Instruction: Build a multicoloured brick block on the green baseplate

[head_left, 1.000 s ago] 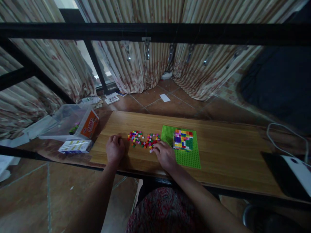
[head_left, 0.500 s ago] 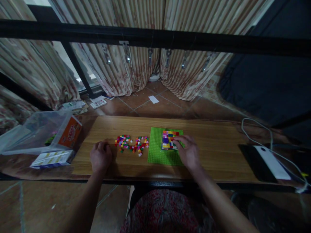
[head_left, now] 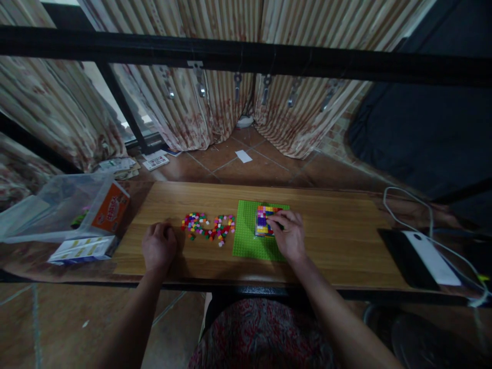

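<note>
On a green studded baseplate (head_left: 244, 236) stands a low block of small multicoloured building bricks (head_left: 262, 220). My right hand (head_left: 290, 233) reaches over its right side, thumb and fingertips pinched together at the top of the bricks. Whatever is between those fingertips is too small to make out. To the left of the plate lies a loose spread of small coloured bricks (head_left: 198, 224) on the wooden table (head_left: 334, 220). Beside that spread, my left hand (head_left: 159, 246) rests on the tabletop with its fingers curled in; their tips are partly hidden.
At the left stand a clear plastic bin (head_left: 57, 205) with an orange label and a white-and-blue box (head_left: 84, 250). A black-and-white flat object (head_left: 430, 259) and a white cable (head_left: 430, 210) lie at the right end. A dark metal bar (head_left: 246, 48) crosses beyond the table.
My right hand has shifted slightly left across the top of the brick block, covering more of it. The left hand stays where it was.
</note>
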Motion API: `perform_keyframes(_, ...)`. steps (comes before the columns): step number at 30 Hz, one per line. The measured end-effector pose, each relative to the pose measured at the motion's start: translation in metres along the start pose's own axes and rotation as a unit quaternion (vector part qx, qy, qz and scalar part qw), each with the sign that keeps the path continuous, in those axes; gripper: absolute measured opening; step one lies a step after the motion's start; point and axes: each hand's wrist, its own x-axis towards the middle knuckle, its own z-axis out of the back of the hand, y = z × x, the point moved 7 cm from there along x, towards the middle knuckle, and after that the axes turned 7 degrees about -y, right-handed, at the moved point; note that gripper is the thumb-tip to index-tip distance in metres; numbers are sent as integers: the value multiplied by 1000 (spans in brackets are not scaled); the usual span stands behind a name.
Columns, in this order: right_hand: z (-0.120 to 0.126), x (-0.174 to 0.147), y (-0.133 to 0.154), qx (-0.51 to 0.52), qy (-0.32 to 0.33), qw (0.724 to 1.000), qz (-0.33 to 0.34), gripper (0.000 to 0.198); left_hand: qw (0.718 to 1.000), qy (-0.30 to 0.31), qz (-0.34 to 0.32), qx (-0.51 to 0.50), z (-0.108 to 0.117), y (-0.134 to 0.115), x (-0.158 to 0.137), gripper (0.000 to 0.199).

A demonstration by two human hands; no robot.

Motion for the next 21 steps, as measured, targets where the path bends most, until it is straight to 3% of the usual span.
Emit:
perform_keyframes(8, 0, -2, 3, 22, 21, 999, 14, 22, 1000, 2, -8, -13, 2, -3, 0, 25)
perform_keyframes(21, -1, 8, -2, 83, 24, 996, -15, 13, 1000, 12, 12, -13, 2, -3, -1, 26)
